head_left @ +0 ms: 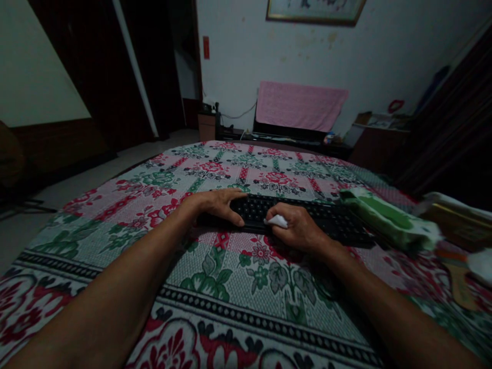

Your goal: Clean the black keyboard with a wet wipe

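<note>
A black keyboard [253,207] lies across the patterned bedspread in front of me. My left hand [221,204] spans its left end, with the thumb along the near edge and the fingers towards the far edge, holding it. Over the middle of the keyboard, my right hand [294,225] is closed around a crumpled white tissue [277,221]. A bit of the tissue sticks out between thumb and fingers, close to the keys. Part of the keyboard is hidden behind both hands.
A green and white soft pack [390,218] lies by the keyboard's right end. Further right are a brownish box [457,220] and a wooden-handled brush [459,279]. A pink towel [300,106] hangs over something dark beyond the bed's far edge.
</note>
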Demonstrator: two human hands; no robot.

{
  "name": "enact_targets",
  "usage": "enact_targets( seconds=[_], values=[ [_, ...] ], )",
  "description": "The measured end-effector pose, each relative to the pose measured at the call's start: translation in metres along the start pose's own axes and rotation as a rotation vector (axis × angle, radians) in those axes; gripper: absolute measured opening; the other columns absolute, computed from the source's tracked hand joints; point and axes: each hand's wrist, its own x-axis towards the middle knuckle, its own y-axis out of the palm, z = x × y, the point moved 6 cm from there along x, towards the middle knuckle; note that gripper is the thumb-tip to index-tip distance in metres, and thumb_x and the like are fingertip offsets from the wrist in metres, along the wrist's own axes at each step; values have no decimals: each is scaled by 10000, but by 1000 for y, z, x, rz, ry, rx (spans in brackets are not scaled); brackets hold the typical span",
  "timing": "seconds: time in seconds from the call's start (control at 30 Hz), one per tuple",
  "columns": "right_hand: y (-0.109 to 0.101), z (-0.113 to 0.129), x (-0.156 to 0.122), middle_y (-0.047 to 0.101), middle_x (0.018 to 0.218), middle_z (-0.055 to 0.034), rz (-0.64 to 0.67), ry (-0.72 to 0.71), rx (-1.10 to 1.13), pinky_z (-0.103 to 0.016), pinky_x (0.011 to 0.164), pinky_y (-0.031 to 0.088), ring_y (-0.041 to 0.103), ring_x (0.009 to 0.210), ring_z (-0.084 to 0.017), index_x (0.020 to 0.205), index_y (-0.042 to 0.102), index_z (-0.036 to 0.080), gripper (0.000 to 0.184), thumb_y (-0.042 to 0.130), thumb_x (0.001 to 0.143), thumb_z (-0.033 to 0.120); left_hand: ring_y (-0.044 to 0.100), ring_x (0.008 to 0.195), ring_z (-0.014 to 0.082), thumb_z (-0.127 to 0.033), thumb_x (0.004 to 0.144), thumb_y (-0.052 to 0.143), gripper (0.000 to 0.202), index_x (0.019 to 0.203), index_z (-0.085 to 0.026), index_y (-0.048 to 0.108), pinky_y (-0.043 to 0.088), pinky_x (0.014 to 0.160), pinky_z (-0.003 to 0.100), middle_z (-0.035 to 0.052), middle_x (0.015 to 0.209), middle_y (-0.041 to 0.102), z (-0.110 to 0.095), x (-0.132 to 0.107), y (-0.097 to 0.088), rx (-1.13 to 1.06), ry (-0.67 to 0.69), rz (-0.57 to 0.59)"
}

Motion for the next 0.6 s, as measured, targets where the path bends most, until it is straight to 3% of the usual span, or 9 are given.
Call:
enact_targets(
  seconds=[0.33, 0.6],
  values=[
    [-3, -3, -1, 581, 752, 9, 41, 6, 0, -229, 645, 378, 527, 683, -120, 776, 555, 199, 219, 489, 618, 62, 368, 1207, 183, -405, 784, 430, 517, 1277, -255, 380, 290, 990, 309, 18, 1371, 362, 6, 6, -2, -25, 84, -108],
    [9, 14, 3, 579, 800, -7, 44, -69, 35, -240, 677, 383, 524, 734, -124, 812, 558, 191, 231, 497, 633, 59, 361, 1214, 173, -376, 792, 425, 484, 1255, -236, 412, 267, 1005, 305, 26, 1365, 372, 4, 8, -3, 51, 77, -131]
  ],
)
